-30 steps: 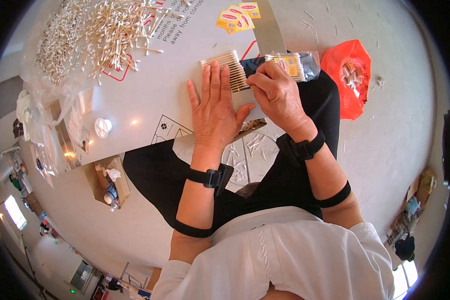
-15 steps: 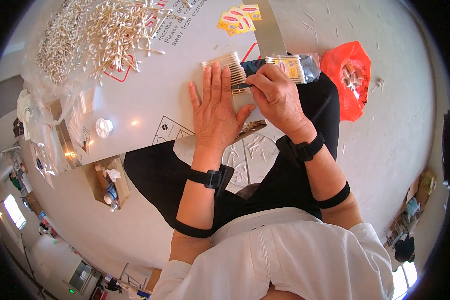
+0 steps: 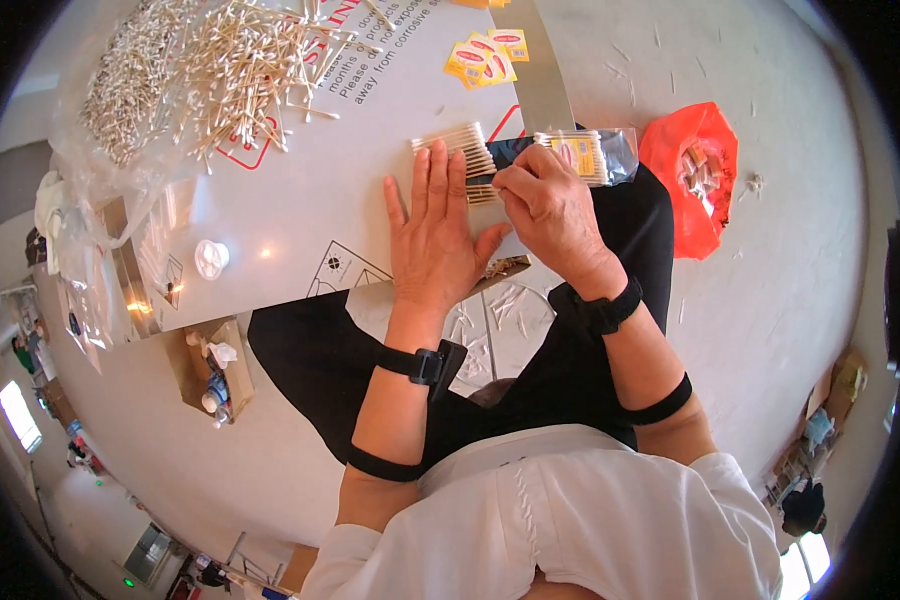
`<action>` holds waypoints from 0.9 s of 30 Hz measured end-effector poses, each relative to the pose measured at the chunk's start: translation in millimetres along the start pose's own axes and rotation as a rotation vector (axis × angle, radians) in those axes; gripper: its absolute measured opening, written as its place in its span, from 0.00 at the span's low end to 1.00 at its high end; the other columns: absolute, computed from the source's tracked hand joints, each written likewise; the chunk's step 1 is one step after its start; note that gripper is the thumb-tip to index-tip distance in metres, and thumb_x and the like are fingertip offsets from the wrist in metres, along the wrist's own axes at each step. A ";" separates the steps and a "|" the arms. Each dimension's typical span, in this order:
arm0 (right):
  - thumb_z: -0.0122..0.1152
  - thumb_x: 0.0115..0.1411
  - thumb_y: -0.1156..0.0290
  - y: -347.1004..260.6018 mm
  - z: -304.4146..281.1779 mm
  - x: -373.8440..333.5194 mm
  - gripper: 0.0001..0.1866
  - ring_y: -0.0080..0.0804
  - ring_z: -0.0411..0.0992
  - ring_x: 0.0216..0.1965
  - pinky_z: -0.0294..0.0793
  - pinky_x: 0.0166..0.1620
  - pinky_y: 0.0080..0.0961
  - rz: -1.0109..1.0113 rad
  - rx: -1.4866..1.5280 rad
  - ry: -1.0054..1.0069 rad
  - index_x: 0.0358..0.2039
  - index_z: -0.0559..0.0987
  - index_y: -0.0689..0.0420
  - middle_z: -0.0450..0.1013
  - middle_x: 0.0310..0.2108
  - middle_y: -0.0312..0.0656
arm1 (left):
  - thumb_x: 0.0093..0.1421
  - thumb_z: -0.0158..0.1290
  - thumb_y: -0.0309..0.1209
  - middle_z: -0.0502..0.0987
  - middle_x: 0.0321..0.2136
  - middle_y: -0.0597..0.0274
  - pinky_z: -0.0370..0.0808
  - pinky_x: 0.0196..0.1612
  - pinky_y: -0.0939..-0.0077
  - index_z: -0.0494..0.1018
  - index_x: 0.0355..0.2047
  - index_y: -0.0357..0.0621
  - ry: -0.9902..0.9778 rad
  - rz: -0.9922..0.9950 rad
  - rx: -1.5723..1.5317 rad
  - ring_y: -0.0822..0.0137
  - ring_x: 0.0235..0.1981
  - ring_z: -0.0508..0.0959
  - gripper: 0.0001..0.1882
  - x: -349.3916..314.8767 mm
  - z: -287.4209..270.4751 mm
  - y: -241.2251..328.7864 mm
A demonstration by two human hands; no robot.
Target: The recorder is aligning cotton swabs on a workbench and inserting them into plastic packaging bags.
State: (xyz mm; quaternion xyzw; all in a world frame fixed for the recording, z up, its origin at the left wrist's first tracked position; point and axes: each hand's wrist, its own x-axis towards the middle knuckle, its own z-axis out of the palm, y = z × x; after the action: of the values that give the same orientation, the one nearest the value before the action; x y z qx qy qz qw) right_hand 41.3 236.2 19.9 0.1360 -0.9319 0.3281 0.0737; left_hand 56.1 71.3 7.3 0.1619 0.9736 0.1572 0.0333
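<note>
My left hand [image 3: 432, 240] lies flat with fingers spread, its fingertips on a row of cotton swabs [image 3: 460, 140] laid side by side on the tabletop. Just to the right, my right hand [image 3: 558, 212] is closed in a pinch at the row's right end. What its fingertips hold is hidden. A dark strip [image 3: 511, 150] shows between the row and a clear packet of cotton swabs [image 3: 595, 160] with a yellow card [image 3: 573, 152] in it. That packet lies beyond my right knuckles, at the table's right edge.
A big heap of loose cotton swabs [image 3: 240, 75] spills from a clear plastic bag [image 3: 80, 195] at far left. Yellow cards [image 3: 485, 60] lie far right on the table. A white round piece [image 3: 210, 258] sits left. A red bag [image 3: 685, 235] and a cardboard box [image 3: 195, 375] stand beside the table.
The table and hands sit slightly lower in the picture. My left hand stays flat on the swabs, and my right hand keeps its pinch with only a small shift.
</note>
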 end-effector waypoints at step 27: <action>0.63 0.50 0.79 2.5 2.5 11.7 0.11 0.42 0.73 0.35 0.73 0.39 0.36 -0.012 -0.015 0.039 0.36 0.81 0.58 0.71 0.30 0.43 | 0.55 0.55 0.57 0.48 0.70 0.51 0.37 0.69 0.43 0.51 0.68 0.39 0.019 0.001 -0.026 0.57 0.72 0.45 0.50 -1.3 1.3 -0.4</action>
State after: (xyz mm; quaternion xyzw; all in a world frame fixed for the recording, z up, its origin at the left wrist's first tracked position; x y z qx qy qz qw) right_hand 29.3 234.1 19.1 0.1347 -0.9318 0.3234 0.0950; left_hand 57.3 71.0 6.0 0.1607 0.9717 0.1712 0.0261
